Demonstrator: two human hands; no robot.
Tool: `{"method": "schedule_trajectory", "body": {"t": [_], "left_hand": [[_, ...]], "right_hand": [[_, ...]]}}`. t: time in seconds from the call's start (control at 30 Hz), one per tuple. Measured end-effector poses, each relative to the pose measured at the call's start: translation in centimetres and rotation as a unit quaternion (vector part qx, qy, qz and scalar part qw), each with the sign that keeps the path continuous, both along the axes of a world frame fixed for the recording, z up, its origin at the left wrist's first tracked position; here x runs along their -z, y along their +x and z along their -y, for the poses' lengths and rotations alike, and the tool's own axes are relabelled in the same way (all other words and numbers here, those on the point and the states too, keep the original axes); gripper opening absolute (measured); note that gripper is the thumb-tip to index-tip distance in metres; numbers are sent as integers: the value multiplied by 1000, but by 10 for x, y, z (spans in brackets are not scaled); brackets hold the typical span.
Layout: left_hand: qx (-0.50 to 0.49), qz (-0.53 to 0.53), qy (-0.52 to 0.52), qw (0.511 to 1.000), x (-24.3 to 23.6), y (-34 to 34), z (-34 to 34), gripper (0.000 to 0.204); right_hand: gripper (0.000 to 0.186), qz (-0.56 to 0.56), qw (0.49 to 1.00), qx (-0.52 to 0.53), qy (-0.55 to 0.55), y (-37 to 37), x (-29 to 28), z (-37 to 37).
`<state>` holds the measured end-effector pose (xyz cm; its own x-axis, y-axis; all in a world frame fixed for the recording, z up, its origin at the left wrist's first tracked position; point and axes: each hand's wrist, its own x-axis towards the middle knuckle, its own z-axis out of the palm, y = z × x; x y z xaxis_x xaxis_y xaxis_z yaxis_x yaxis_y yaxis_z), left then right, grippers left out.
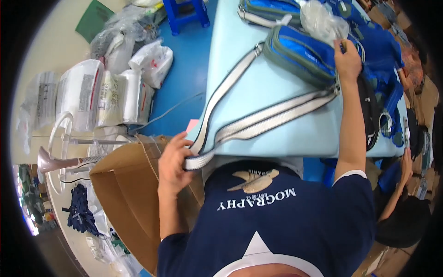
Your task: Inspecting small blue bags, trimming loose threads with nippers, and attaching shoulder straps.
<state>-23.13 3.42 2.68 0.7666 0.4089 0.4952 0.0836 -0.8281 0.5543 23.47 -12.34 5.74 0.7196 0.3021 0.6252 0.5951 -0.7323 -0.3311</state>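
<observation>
A blue and grey-green waist bag point(300, 53) lies on the pale blue table top, its zipped side up. From both its ends runs a long white webbing strap point(272, 115) with dark edges, looping toward me. My left hand point(174, 162) is closed around the strap's near bend, just off the table's left front corner. At the bag's right end my right hand point(348, 62) is closed, with a small dark thing point(342, 47) showing at its fingers, too small to name. A pink slip point(192, 125) shows beside my left fingertips.
More blue bags point(272, 6) and a clear plastic bag point(323, 22) lie at the table's far side. An open cardboard box point(134, 194) stands at my left. Wrapped white packages point(80, 94) line the left wall, near a blue stool point(185, 14). A co-worker's hand point(406, 162) is at the right.
</observation>
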Motion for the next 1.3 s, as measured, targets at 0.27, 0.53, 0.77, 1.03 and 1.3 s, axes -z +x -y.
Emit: {"method": "schedule_trajectory", "body": {"t": [0.27,0.53,0.77,1.03,1.3], "left_hand": [[11,-63,-63,996,-27,-17,2,39],[156,-70,-98,980,-51,39,21,47],[241,-93,-192,947,-52,55,2,47],[190,-69,-79,976,-41,64,6,48],[95,-32,52,994,-1,87,-47,55]], "right_hand": [[42,-122,951,143,-245,-63,64,92],[37,-160,762,-626,37,-233,-20,8],[8,-244,759,-603,18,-229,-9,6],[12,-402,585,-704,-15,-198,-20,40],[25,-348,694,-629,44,-128,-58,137]]}}
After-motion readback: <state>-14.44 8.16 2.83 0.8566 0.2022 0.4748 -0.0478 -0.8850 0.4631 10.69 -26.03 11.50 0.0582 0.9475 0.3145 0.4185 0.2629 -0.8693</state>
